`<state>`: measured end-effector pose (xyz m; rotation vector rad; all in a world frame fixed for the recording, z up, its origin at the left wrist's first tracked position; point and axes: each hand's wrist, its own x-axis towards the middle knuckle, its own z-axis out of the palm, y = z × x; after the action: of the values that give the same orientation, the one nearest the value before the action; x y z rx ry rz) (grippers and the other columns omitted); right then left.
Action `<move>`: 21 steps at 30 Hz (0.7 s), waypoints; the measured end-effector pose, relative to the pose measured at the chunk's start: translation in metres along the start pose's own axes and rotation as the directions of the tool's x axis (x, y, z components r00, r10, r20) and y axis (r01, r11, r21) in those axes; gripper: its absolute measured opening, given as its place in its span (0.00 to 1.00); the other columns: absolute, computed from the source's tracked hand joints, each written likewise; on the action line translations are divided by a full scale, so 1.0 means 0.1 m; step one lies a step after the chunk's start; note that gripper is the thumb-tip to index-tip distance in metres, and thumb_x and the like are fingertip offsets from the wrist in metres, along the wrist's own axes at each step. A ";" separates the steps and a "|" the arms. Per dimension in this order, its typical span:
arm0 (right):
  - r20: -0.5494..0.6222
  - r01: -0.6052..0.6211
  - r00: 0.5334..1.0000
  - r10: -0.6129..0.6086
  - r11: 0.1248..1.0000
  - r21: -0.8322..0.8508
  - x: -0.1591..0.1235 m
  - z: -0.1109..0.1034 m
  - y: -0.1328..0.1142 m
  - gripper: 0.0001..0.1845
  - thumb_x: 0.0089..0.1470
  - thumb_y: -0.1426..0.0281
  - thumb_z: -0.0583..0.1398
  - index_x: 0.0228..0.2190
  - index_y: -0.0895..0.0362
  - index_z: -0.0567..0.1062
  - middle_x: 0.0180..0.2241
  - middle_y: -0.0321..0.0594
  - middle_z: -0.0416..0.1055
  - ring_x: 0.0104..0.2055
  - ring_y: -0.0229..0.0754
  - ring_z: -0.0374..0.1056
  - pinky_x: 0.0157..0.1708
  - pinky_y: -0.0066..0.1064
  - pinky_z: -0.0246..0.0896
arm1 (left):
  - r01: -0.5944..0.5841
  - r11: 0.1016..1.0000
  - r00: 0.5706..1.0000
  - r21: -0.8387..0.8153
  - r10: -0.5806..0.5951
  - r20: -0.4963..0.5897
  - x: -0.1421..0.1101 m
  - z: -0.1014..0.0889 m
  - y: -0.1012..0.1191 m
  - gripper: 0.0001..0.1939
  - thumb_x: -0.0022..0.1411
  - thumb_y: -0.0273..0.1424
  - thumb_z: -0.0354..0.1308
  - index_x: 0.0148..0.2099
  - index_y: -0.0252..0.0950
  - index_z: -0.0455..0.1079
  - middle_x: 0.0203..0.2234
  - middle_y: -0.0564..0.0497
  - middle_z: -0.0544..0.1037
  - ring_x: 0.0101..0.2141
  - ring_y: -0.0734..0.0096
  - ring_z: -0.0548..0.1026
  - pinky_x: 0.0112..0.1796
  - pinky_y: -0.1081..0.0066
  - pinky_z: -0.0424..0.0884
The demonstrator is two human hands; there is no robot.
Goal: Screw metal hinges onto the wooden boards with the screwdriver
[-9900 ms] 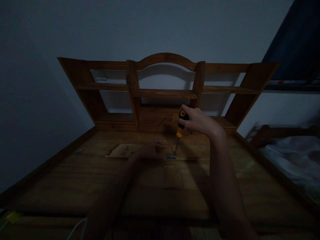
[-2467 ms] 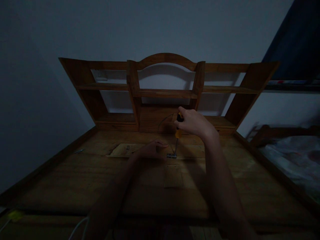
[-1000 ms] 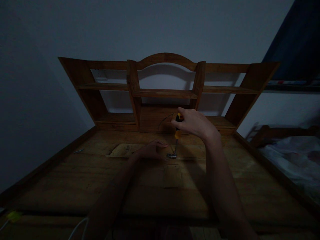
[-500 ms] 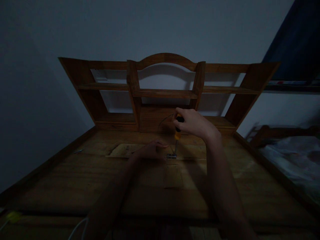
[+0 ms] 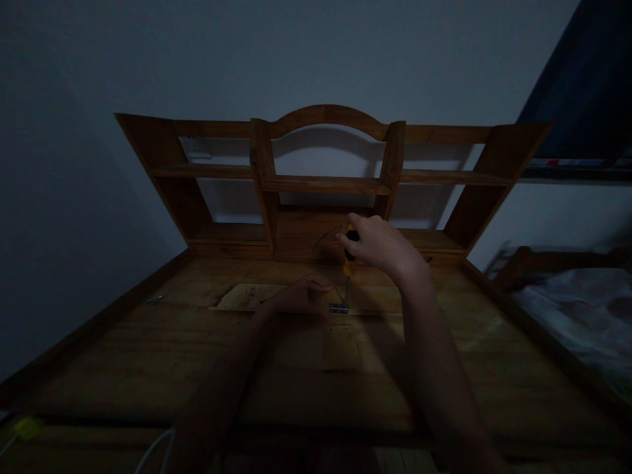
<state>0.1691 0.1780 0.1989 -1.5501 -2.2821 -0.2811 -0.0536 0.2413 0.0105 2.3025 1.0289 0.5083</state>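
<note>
My right hand [image 5: 378,245] is closed around the yellow and black handle of a screwdriver [image 5: 350,264]. The shaft points down, and its tip meets the right end of a small metal hinge [image 5: 338,308]. That hinge lies at the front edge of a narrow pale wooden board [image 5: 239,297], which rests on the wooden desktop [image 5: 197,368]. Just left of the hinge, my left hand [image 5: 299,294] rests on the board with its fingers stretched out towards the right. Shadow covers part of that hand's underside.
A wooden shelf unit [image 5: 326,185] stands along the desk's back against the wall. A small thin metal piece [image 5: 155,299] lies at the left. Raised wooden edges border the desktop. A yellow object [image 5: 28,428] and a white cable [image 5: 153,451] show at the lower left.
My right hand and the screwdriver handle have shifted slightly left and down, with the tip still at the hinge. My left hand stays in place.
</note>
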 end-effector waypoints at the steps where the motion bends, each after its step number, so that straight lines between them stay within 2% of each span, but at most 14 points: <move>1: -0.009 -0.025 1.000 0.024 0.999 -0.027 -0.01 0.00 -0.01 0.23 0.63 0.53 0.50 0.43 0.59 0.71 0.40 0.53 0.76 0.43 0.56 0.72 0.39 0.39 0.61 | -0.001 1.000 1.000 0.005 0.001 0.003 0.00 0.00 0.00 0.41 0.44 0.50 0.72 0.60 0.50 0.69 0.55 0.49 0.69 0.55 0.54 0.67 0.58 0.58 0.62; 4: 0.008 -0.034 0.999 0.034 0.999 -0.014 -0.01 -0.01 -0.03 0.24 0.62 0.52 0.51 0.44 0.58 0.71 0.40 0.52 0.76 0.43 0.55 0.72 0.39 0.39 0.61 | 0.001 1.000 1.000 0.010 -0.001 0.003 0.00 0.01 -0.02 0.41 0.45 0.50 0.72 0.61 0.48 0.69 0.56 0.48 0.68 0.55 0.54 0.68 0.59 0.59 0.62; 8: 0.041 0.035 0.998 -0.038 0.997 0.070 0.00 -0.01 -0.01 0.19 0.60 0.61 0.54 0.49 0.58 0.68 0.42 0.49 0.76 0.42 0.51 0.72 0.38 0.36 0.61 | -0.012 1.000 1.000 -0.002 0.012 -0.003 0.02 0.02 -0.07 0.41 0.43 0.50 0.72 0.60 0.48 0.69 0.55 0.48 0.68 0.55 0.56 0.68 0.58 0.59 0.63; 14: 0.009 -0.031 0.999 0.032 0.999 -0.037 0.01 -0.01 0.00 0.23 0.61 0.53 0.52 0.45 0.57 0.70 0.40 0.51 0.76 0.43 0.56 0.72 0.38 0.38 0.61 | 0.028 1.000 0.999 0.002 -0.028 0.016 0.03 0.02 -0.06 0.42 0.41 0.51 0.72 0.60 0.50 0.70 0.56 0.49 0.69 0.55 0.55 0.68 0.57 0.59 0.64; 19: 0.049 0.032 0.998 -0.035 0.998 0.056 0.02 -0.02 0.03 0.16 0.59 0.60 0.54 0.44 0.56 0.70 0.43 0.48 0.76 0.44 0.51 0.72 0.38 0.35 0.61 | 0.008 1.000 1.000 -0.012 -0.008 0.010 0.02 0.01 -0.05 0.42 0.42 0.51 0.72 0.60 0.51 0.69 0.56 0.50 0.69 0.55 0.56 0.68 0.58 0.59 0.63; 21: 0.031 0.007 0.999 -0.008 0.999 0.033 0.02 -0.02 0.03 0.18 0.61 0.58 0.53 0.43 0.57 0.71 0.40 0.49 0.76 0.43 0.52 0.72 0.37 0.36 0.61 | 0.001 1.000 1.000 -0.008 -0.001 0.004 0.02 0.01 -0.05 0.42 0.43 0.51 0.72 0.60 0.51 0.69 0.56 0.51 0.69 0.55 0.56 0.68 0.58 0.60 0.63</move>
<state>0.1718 0.1800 0.2013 -1.5407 -2.3047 -0.2216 -0.0548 0.2450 0.0069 2.2945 1.0247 0.5062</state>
